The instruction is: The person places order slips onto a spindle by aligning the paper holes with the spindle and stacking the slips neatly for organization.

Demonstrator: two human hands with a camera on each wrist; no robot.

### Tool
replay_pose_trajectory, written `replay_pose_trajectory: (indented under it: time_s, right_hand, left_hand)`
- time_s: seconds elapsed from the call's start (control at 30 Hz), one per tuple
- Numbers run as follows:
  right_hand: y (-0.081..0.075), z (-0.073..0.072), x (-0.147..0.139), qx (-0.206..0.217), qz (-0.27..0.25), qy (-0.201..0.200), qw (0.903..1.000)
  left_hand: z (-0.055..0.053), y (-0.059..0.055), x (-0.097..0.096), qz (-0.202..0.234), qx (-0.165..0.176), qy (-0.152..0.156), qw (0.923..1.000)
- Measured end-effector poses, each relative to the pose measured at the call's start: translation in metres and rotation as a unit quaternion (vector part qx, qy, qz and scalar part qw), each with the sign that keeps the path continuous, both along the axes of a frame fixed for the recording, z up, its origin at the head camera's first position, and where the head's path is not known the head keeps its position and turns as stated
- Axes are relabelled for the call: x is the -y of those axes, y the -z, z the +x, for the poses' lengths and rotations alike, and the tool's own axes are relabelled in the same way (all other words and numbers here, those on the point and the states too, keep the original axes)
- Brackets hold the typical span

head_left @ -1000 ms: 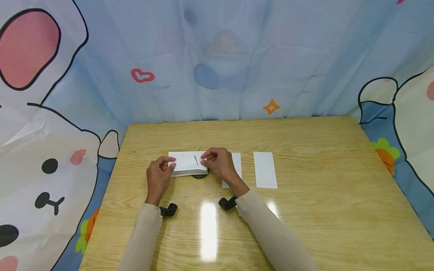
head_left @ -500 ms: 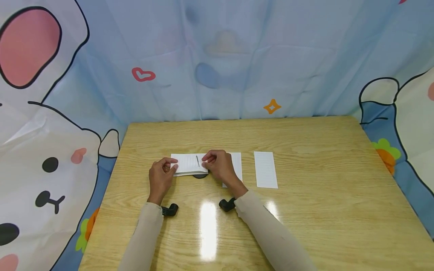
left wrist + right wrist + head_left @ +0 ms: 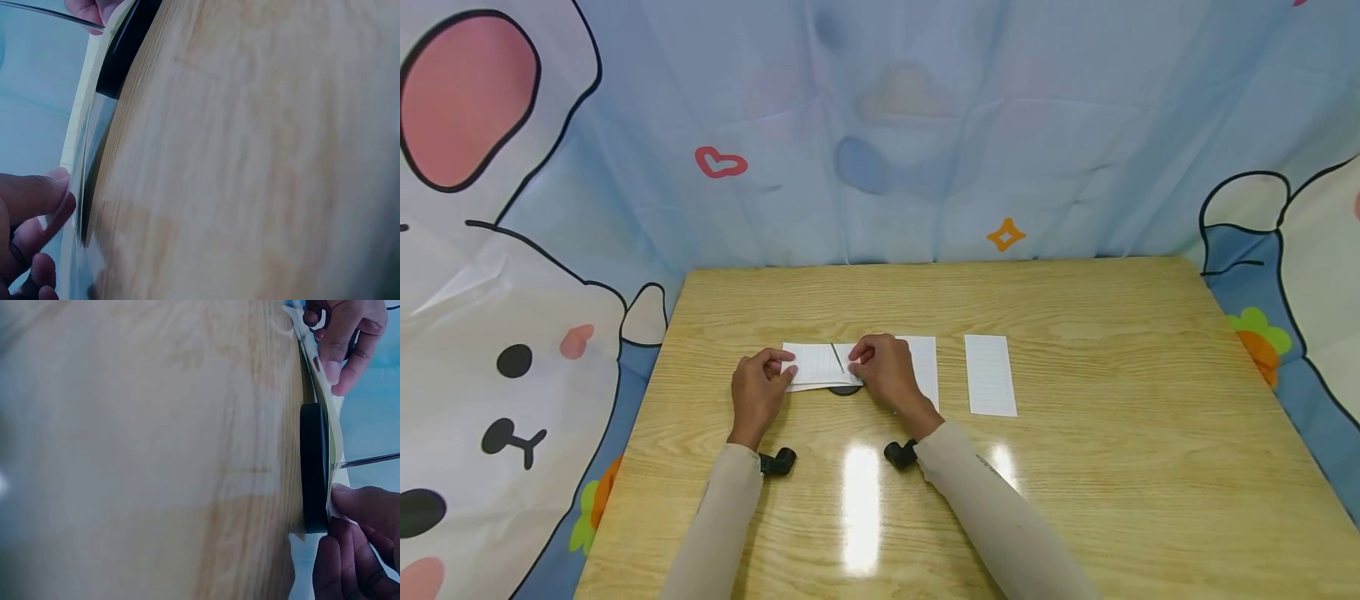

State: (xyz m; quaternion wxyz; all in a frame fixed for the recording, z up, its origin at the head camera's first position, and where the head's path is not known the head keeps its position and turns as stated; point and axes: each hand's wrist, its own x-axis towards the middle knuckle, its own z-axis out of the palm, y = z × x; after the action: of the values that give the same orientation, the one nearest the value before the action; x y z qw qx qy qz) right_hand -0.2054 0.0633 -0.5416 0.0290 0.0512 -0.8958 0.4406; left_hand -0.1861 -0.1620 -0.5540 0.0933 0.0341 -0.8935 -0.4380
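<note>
A ruled white paper slip (image 3: 812, 363) lies crosswise over a bill spike, whose thin metal rod (image 3: 837, 358) sticks up through the slip near its right end. The spike's round black base (image 3: 845, 390) peeks out under the front edge; in the right wrist view the base (image 3: 314, 469) sits close beneath the paper. My left hand (image 3: 756, 398) pinches the slip's left end between thumb and fingers. At the right end, beside the rod, my right hand (image 3: 886, 371) pinches the same slip. Another white paper edge shows just below it.
Two more ruled slips lie flat on the wooden table (image 3: 1112, 417): one slip (image 3: 923, 362) is partly behind my right hand, the other slip (image 3: 991, 375) is farther right. A printed curtain (image 3: 925, 150) hangs behind the table.
The pinched slip has come down along the rod, closing most of the gap to the paper edge beneath. More rod shows above it. Both hands have moved down with the slip.
</note>
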Motion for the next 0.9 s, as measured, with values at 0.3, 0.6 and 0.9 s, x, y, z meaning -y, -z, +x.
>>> replay_pose_trajectory:
  time_s: [0.3, 0.6, 0.9]
  right_hand:
    - [-0.0061, 0.0017, -0.003, 0.017, 0.023, 0.013, 0.9995]
    - [-0.0053, 0.004, -0.0065, 0.026, 0.025, 0.02, 0.9992]
    - [-0.0018, 0.0046, -0.0076, 0.033, 0.029, 0.023, 0.9988]
  left_hand:
    - [-0.0015, -0.0003, -0.0022, -0.037, 0.011, 0.003, 0.9993]
    - [0.0005, -0.0055, -0.0055, -0.097, 0.025, -0.009, 0.9949]
    - [0.0069, -0.0057, -0.0096, -0.096, 0.012, -0.017, 0.9952]
